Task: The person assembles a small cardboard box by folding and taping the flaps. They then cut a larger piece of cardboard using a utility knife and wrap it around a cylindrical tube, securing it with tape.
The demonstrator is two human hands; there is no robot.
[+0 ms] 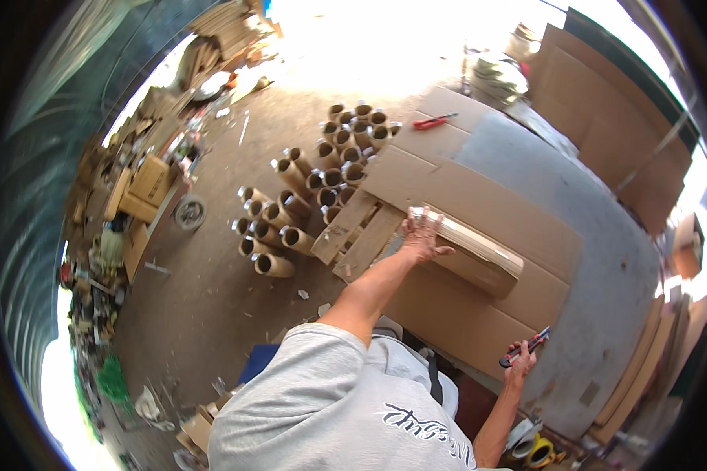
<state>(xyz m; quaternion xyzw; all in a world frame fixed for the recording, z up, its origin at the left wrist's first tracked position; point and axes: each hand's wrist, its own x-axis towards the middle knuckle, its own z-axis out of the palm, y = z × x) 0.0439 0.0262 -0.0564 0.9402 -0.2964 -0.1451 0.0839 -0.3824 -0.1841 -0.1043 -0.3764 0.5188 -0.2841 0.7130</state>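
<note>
My left hand (424, 235), fingers spread, rests on the near end of a long bundle of cardboard pieces (477, 250) that lies on a flat cardboard sheet (506, 206). In my right hand (521, 360) is a red and black utility knife (524, 347), held over the lower right edge of the sheet. The sheet covers part of a grey tabletop (613, 282). Farther off on the cardboard lies a second tool with red handles (435, 121), its kind unclear.
Many cardboard tubes (274, 265) stand upright on the floor left of the table. Slatted boards (353, 232) jut out by its left edge. Large cardboard sheets (613, 129) lean at the right. A wheel (190, 212) and piled boxes (150, 182) lie at the left; tape rolls (540, 452) sit below right.
</note>
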